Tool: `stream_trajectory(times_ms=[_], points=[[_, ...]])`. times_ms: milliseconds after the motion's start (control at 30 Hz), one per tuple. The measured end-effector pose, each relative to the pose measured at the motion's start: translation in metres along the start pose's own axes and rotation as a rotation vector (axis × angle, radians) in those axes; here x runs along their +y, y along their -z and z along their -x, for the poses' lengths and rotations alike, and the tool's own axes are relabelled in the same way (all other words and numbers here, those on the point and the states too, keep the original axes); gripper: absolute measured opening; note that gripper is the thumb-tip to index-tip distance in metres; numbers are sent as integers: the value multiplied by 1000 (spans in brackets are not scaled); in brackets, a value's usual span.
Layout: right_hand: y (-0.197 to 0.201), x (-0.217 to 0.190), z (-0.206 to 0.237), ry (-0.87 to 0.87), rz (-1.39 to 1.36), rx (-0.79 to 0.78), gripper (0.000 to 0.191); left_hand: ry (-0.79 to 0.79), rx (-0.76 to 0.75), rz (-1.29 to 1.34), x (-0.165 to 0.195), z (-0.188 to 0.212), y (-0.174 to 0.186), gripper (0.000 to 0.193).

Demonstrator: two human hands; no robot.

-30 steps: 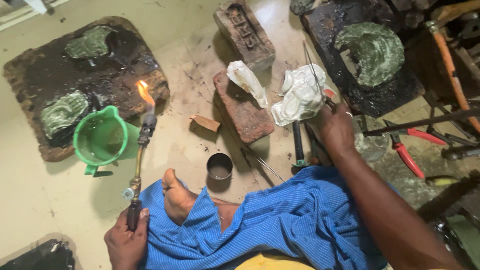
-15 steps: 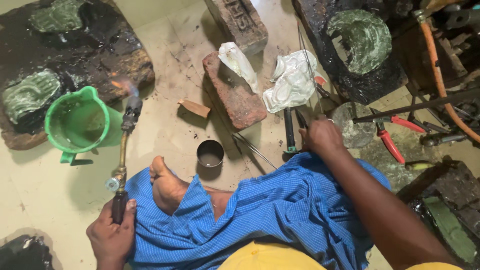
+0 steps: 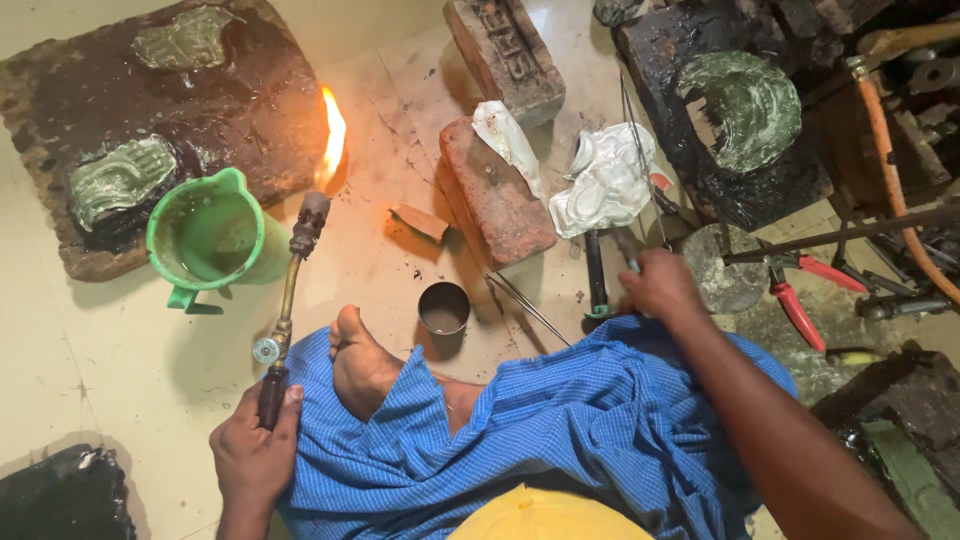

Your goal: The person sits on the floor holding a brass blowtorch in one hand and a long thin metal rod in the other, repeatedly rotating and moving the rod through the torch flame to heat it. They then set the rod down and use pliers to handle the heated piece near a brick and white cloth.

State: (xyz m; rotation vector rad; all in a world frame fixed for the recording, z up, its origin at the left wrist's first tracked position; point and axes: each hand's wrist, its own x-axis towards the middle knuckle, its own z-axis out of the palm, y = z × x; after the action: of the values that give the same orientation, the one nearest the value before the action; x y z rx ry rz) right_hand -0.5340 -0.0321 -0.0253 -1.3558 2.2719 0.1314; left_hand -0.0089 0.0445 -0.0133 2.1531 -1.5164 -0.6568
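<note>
Green plastic jug (image 3: 207, 238) on the floor (image 3: 120, 340), upright, some pale liquid inside, touching the edge of a dark pitch-covered block (image 3: 230, 110). Small metal cup (image 3: 444, 307) just beyond the bare foot (image 3: 360, 365), upright, greyish contents at the bottom. Left hand (image 3: 255, 455) clenched around the dark handle of a brass torch (image 3: 285, 310); nozzle pointing away, flame (image 3: 333, 135) burning against the near edge of the pitch block. Two greenish embossed metal pieces (image 3: 118, 180) set into that block. Right hand (image 3: 660, 285) down among tools, fingers closed on the handle end of a slim tool beside a dark-handled tool (image 3: 596, 275); exact grip partly hidden. Red brick (image 3: 497, 190) lying flat at centre, white crumpled sheet (image 3: 605, 180) just to its right, second brick (image 3: 505, 55) further away. Another pitch block (image 3: 700, 190) with a round greenish relief (image 3: 748, 105) at upper right. Red-handled pliers (image 3: 795, 300) and orange hose (image 3: 890, 190) at right. Floor pale, stained, scattered with specks. Blue checked cloth (image 3: 560, 430) over the lap.
</note>
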Motion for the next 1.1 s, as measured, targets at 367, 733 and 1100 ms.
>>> stream_trajectory(times_ms=[367,733,1100], points=[[1,15,-1,-2,-1097,-382,24,4,-19,-49,2,-3,-1,38],[19,-35,-39,-16,-995,-570,28,-23,-6,-68,4,-5,-7,36],[9,-40,-45,-45,-1226,-536,25,27,-36,-54,4,-12,-5,37]])
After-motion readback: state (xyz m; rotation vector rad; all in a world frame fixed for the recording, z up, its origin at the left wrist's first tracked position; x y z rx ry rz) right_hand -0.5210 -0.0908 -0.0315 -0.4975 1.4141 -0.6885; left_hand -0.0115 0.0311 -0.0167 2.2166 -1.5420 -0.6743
